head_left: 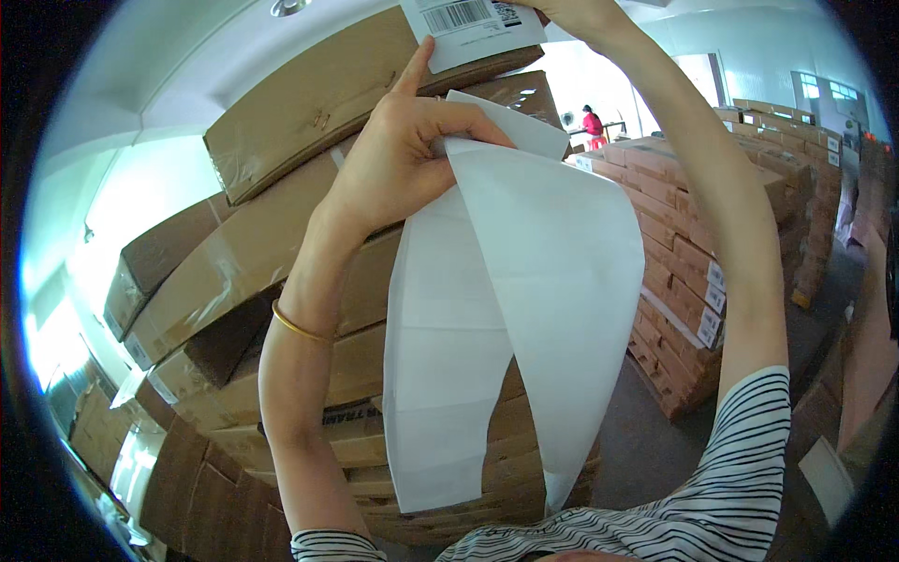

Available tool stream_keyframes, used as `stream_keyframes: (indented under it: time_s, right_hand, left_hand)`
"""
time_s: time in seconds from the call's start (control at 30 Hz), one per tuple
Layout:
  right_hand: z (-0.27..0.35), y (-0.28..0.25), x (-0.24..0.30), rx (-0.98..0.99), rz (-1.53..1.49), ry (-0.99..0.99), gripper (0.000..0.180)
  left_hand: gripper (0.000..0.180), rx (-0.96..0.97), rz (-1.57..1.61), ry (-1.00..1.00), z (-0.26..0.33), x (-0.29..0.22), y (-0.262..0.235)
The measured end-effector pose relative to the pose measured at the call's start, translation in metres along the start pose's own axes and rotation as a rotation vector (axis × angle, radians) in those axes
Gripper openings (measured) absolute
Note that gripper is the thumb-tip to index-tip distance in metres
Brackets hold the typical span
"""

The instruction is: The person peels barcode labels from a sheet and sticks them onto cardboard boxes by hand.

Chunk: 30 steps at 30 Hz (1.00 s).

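Observation:
My left hand [398, 155] is closed on a long white strip of label paper [567, 248], pinched between thumb and fingers. The strip hangs down in two folds in front of stacked cartons. The left index finger points up and touches the lower left of a white barcode label [468, 42]. This label lies over the end of the top brown carton [309, 108]; whether it is fully stuck down I cannot tell. My right hand [576, 14] is at the upper edge, beside the label's upper right corner, its fingertips cut off by the frame.
More brown cartons [211, 272] are stacked below the top one. Rows of labelled flat cartons [679, 253] stand on the right, along a grey floor strip [646, 440]. Far back, a person in red [592, 124] sits by a table.

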State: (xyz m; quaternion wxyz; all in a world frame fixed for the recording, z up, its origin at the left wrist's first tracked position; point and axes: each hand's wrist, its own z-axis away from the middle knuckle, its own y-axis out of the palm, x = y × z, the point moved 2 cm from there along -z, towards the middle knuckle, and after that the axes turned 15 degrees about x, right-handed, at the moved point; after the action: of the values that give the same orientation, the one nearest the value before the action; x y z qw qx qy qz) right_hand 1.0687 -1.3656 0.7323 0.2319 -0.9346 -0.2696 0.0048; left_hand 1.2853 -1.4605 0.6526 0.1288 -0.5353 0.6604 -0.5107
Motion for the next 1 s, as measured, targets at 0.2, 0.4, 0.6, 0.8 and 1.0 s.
stream_keyframes:
  time_s: [0.2, 0.4, 0.6, 0.8, 1.0]
  right_hand:
    - [0.003, 0.002, 0.009, -0.01, 0.042, 0.032, 0.035]
    - [0.005, 0.002, 0.013, 0.019, 0.145, 0.006, 0.034]
    - [0.006, 0.004, 0.021, -0.021, 0.227, -0.001, 0.042]
    - [0.008, 0.006, 0.028, -0.003, 0.516, 0.038, 0.061]
    - [0.021, -0.008, 0.027, -0.113, 0.731, 0.285, 0.086]
  left_hand:
    - [0.016, -0.011, -0.025, 0.004, -0.008, 0.005, 0.002]
    - [0.012, -0.021, -0.007, 0.013, -0.015, 0.016, 0.004]
    - [0.01, -0.036, -0.027, 0.005, -0.015, 0.019, 0.01]
    - [0.009, -0.084, 0.041, 0.026, -0.014, 0.012, 0.015]
    - [0.01, -0.1, 0.141, 0.033, 0.031, -0.021, 0.025]
